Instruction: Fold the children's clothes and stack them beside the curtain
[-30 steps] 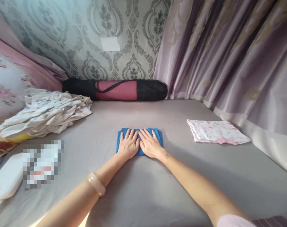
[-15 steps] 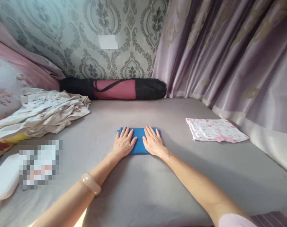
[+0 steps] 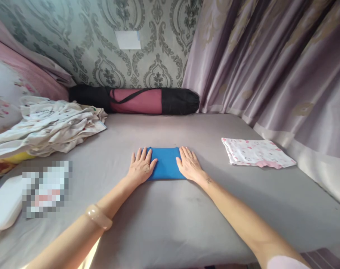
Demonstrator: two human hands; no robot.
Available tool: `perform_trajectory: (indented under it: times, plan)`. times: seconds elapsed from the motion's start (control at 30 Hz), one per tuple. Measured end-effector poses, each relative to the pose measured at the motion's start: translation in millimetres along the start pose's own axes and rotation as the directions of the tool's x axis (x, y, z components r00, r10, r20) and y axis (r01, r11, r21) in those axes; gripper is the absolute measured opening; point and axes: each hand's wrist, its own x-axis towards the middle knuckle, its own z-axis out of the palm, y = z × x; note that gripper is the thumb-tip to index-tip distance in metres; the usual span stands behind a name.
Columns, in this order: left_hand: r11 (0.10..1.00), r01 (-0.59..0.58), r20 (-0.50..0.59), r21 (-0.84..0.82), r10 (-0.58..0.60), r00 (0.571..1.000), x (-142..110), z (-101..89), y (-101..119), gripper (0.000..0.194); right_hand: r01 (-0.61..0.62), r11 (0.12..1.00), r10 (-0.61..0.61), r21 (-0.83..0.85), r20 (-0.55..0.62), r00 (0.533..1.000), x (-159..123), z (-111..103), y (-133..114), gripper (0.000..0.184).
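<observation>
A blue folded cloth (image 3: 166,163) lies flat as a neat rectangle on the grey bed sheet (image 3: 170,213). My left hand (image 3: 141,164) rests palm down over its left edge, fingers extended and slightly apart. Over the right edge lies my right hand (image 3: 190,163), also flat with its fingers stretched away from me. Both hands cover the cloth's side edges, while its middle shows between them. A pale bangle (image 3: 99,216) circles my left forearm.
A white folded garment with pink prints (image 3: 258,152) lies to the right. Crumpled pale fabric (image 3: 58,119) is heaped at left, above a white flat object (image 3: 11,203) and a pixelated item (image 3: 48,190). A black and maroon rolled bag (image 3: 136,101) lies along the wall.
My hands have slid apart, the left one leftward and the right one rightward, from the cloth's middle to its side edges. The view has tilted down slightly.
</observation>
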Motion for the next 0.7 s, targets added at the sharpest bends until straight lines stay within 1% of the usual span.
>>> perform_trajectory:
  times: [0.07, 0.13, 0.2, 0.3, 0.37, 0.4, 0.47, 0.53, 0.57, 0.6, 0.63, 0.67, 0.7]
  plan:
    - [0.999, -0.034, -0.069, 0.023, 0.036, 0.997, -6, -2.8, 12, 0.061, 0.045, 0.999, -0.046, -0.015, -0.048, 0.998, -4, -5, -9, 0.061]
    - [0.996, -0.094, -0.103, 0.009, 0.095, 0.990, -14, -1.2, 25, 0.061, 0.133, 0.991, -0.134, -0.012, -0.082, 0.988, -11, -6, -19, 0.060]
    - [0.991, -0.134, -0.080, -0.028, 0.131, 0.988, -21, 4.6, 35, 0.061, 0.207, 0.978, -0.206, 0.017, -0.056, 0.977, -18, -1, -28, 0.060]
    - [0.988, -0.137, -0.056, -0.072, 0.133, 0.990, -27, 13.6, 42, 0.061, 0.219, 0.974, -0.220, 0.060, -0.001, 0.976, -23, 8, -33, 0.059]
    - [0.986, -0.132, -0.060, -0.100, 0.127, 0.990, -25, 13.6, 40, 0.060, 0.212, 0.974, -0.214, 0.082, 0.023, 0.976, -21, 8, -31, 0.059]
    - [0.983, -0.136, -0.058, -0.124, 0.130, 0.990, -22, 10.6, 37, 0.059, 0.212, 0.972, -0.217, 0.098, 0.043, 0.975, -18, 5, -30, 0.059]
    - [0.964, -0.158, -0.034, -0.214, 0.154, 0.987, -10, -0.6, 28, 0.053, 0.222, 0.963, -0.239, 0.155, 0.107, 0.965, -8, -8, -24, 0.056]
    - [0.929, -0.153, -0.009, -0.338, 0.159, 0.987, 6, -14.9, 13, 0.045, 0.208, 0.950, -0.247, 0.231, 0.155, 0.956, 5, -28, -17, 0.051]
    - [0.915, -0.100, 0.004, -0.392, 0.111, 0.994, 15, -21.0, 4, 0.045, 0.180, 0.948, -0.225, 0.264, 0.153, 0.962, 13, -38, -13, 0.051]
    - [0.914, -0.020, -0.023, -0.406, 0.012, 1.000, 24, -25.4, -6, 0.045, 0.127, 0.955, -0.166, 0.267, 0.129, 0.978, 20, -47, -9, 0.050]
    - [0.918, 0.070, -0.031, -0.390, -0.089, 0.996, 32, -27.6, -16, 0.044, 0.049, 0.968, -0.077, 0.246, 0.105, 0.992, 26, -54, -4, 0.048]
    - [0.912, 0.153, -0.008, -0.381, -0.169, 0.986, 38, -27.6, -25, 0.043, -0.040, 0.974, 0.019, 0.223, 0.095, 0.995, 32, -59, 0, 0.044]
    - [0.899, 0.215, 0.023, -0.383, -0.223, 0.975, 43, -25.7, -34, 0.041, -0.128, 0.972, 0.111, 0.198, 0.098, 0.989, 36, -61, 5, 0.040]
